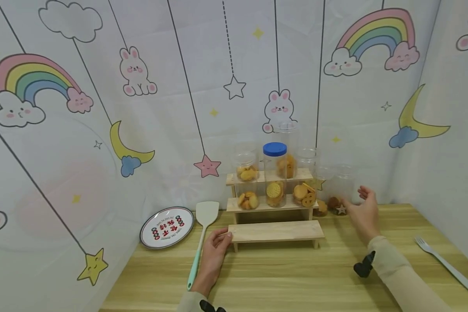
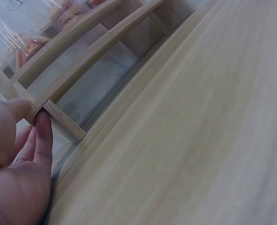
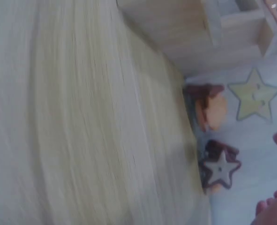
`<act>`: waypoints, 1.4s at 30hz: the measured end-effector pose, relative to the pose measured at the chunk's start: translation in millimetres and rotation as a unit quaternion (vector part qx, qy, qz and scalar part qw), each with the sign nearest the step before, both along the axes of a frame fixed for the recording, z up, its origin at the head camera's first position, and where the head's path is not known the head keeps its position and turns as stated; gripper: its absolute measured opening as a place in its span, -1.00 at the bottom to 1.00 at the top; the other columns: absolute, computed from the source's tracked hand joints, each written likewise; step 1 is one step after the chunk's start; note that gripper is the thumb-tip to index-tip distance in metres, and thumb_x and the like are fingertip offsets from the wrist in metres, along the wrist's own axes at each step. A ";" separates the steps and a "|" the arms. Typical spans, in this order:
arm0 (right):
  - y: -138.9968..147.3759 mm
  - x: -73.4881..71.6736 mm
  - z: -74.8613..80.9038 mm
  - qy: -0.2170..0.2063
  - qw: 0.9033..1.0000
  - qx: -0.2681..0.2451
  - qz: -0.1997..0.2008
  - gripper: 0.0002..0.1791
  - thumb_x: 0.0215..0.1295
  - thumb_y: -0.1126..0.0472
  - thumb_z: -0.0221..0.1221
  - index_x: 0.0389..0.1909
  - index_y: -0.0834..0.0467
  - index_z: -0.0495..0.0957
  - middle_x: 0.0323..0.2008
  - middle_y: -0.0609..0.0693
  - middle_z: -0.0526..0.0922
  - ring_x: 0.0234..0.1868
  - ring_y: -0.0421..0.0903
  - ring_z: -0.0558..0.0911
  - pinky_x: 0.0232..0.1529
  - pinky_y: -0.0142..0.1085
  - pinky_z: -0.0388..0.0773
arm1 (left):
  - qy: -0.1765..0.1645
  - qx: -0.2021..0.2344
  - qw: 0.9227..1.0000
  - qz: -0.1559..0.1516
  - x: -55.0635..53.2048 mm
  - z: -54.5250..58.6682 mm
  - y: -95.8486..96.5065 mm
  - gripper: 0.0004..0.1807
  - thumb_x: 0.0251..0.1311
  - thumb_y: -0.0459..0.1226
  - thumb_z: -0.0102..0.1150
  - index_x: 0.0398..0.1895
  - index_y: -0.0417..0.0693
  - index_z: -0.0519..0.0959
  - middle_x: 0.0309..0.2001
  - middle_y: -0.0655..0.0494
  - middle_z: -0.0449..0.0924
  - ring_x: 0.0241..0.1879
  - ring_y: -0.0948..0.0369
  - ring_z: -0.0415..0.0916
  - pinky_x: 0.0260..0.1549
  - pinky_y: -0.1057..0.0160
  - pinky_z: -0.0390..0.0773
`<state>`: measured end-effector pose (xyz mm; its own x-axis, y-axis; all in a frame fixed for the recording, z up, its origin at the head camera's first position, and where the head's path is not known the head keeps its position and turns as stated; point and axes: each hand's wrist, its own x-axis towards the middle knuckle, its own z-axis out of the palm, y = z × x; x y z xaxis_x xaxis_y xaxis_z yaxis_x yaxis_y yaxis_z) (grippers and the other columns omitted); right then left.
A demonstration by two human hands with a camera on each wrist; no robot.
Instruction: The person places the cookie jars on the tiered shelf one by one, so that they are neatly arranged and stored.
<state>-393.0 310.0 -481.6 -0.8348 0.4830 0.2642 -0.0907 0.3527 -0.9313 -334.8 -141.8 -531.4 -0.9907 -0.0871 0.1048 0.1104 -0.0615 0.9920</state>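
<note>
A clear cookie jar (image 1: pixel 344 186) is standing upright just left of the right hand's (image 1: pixel 363 214) fingers, far nearer them than the left's. That hand is stretching forward, fingers loosely parted, contact unclear. The left hand (image 1: pixel 214 251) is pinching the low wooden shelf's (image 1: pixel 277 232) left end.

Clear and glossy on jars (image 1: pixel 275 173).
Looks matt and wooden across shelf (image 1: pixel 277 232) and tabletop (image 1: pixel 288 273), smooth on plate (image 1: pixel 167 244), plastic on blue lid (image 1: pixel 274 149).
</note>
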 end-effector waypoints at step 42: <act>-1.4 36.7 26.0 0.071 0.987 0.139 0.035 -0.02 0.36 -0.09 0.48 0.56 0.29 0.21 0.27 0.27 0.43 0.10 -0.07 0.41 -0.02 -0.40 0.39 | 0.012 0.002 1.000 0.004 -1.4 -2.5 -1.2 -0.55 0.54 -0.26 0.30 0.34 -0.34 0.53 0.17 -0.29 0.69 -0.02 0.32 0.66 0.03 0.39 0.70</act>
